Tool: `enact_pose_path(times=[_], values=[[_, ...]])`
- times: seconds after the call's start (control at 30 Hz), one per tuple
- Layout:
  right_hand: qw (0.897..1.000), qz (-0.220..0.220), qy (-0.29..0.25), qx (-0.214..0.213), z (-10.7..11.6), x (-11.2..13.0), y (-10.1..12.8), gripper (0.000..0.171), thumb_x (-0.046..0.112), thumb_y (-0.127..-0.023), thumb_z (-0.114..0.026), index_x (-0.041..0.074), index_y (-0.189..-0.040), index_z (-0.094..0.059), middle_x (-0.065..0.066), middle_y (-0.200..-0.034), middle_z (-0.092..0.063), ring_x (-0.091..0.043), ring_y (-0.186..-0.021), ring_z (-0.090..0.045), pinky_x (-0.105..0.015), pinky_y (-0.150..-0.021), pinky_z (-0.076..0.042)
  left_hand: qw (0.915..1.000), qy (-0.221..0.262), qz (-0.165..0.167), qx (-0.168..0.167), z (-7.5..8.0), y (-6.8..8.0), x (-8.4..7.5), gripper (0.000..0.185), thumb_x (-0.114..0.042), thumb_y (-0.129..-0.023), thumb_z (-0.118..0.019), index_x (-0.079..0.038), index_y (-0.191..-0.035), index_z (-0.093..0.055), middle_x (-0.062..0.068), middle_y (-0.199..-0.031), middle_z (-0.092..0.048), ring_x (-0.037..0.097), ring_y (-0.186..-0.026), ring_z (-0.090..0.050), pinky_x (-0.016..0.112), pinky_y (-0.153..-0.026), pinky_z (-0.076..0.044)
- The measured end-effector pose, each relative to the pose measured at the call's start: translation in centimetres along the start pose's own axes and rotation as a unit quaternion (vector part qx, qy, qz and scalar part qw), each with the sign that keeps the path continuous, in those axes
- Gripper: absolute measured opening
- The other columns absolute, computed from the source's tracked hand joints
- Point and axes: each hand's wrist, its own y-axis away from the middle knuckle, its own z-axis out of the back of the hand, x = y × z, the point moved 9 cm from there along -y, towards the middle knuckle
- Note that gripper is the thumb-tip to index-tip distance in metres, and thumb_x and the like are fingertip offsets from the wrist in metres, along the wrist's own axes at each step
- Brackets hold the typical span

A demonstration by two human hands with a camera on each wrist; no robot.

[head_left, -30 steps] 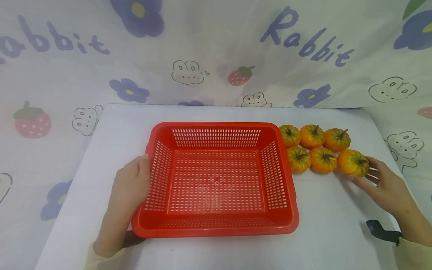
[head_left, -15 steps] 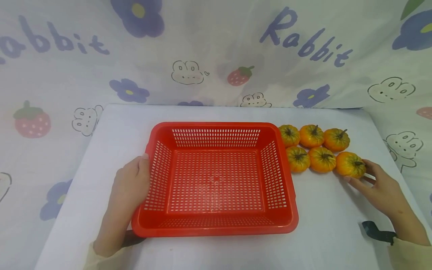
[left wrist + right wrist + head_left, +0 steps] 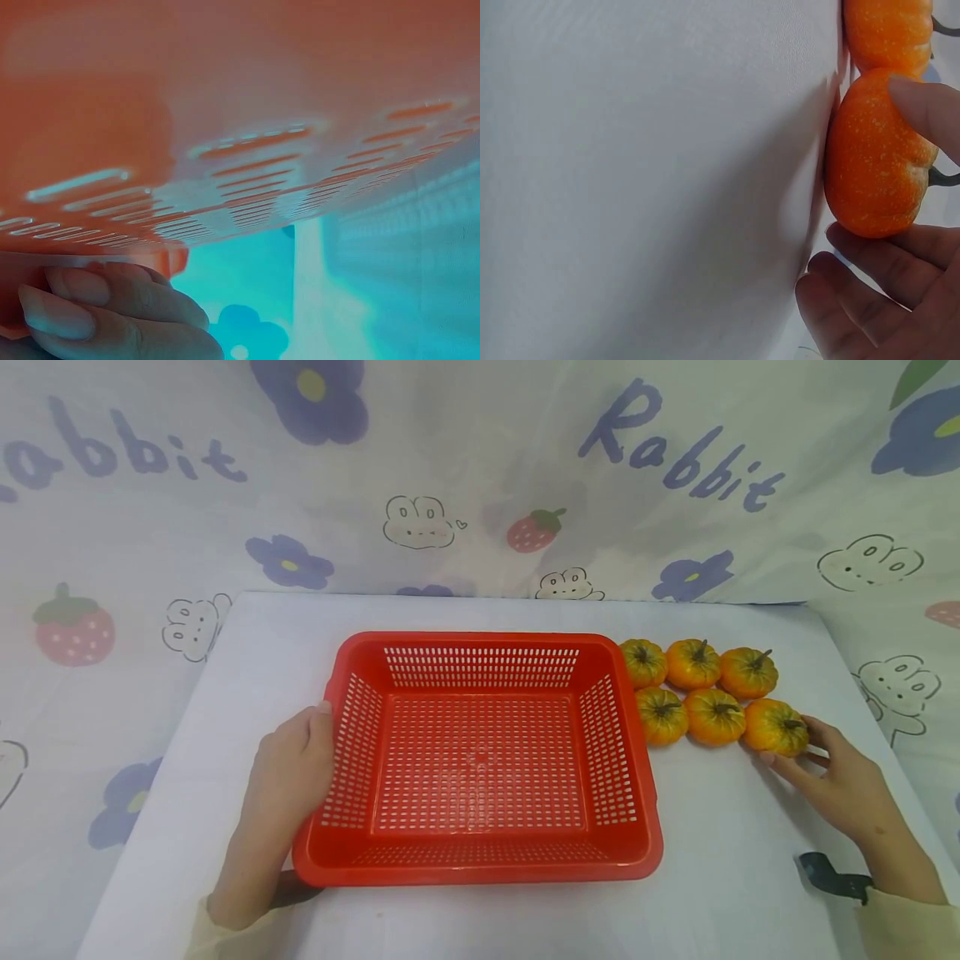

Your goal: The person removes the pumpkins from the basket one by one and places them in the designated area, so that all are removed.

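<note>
My left hand grips the left rim of a red plastic basket with slotted walls. In the left wrist view, its fingers curl under the basket's edge. My right hand holds a small orange pumpkin at the right end of the front row. The right wrist view has the thumb on one side of this pumpkin and fingers on the other. It sits on the table against a neighbouring pumpkin. The basket's inside holds nothing.
Several more small pumpkins stand in two rows right of the basket, the leftmost close to its rim. A black strap sticks out by the right wrist. Behind the white table hangs a cloth printed with rabbits.
My right hand has moved left and down with the pumpkin, bringing it to the end of the front row. The left hand and basket have stayed in place.
</note>
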Motion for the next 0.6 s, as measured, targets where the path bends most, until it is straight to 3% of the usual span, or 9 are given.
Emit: enact_pose_path(times=[0.33,0.6], values=[[1.0,0.0,0.011,-0.004,0.18,-0.02,0.12,0.099,0.054,-0.09,-0.06,-0.009,-0.149,-0.011,-0.041,-0.138,-0.032,-0.058,-0.112,-0.042,-0.068,-0.083,-0.042,1.0,-0.002,-0.002,0.005,-0.12,-0.15,-0.02,0.064,-0.063,-0.096,-0.021,-0.008,-0.113,-0.048,0.01,-0.09,-0.061,0.021,-0.068,-0.063,0.027,-0.054,-0.055],[1.0,-0.012,-0.004,0.01,-0.12,-0.11,0.05,0.102,0.056,-0.089,-0.059,-0.008,-0.149,-0.007,-0.041,-0.143,-0.023,-0.059,-0.115,-0.038,-0.07,-0.084,-0.039,0.9996,0.01,0.003,0.025,-0.23,-0.34,0.24,0.068,-0.067,-0.094,-0.024,-0.008,-0.116,-0.047,0.011,-0.092,-0.062,0.022,-0.07,-0.064,0.027,-0.054,-0.055]])
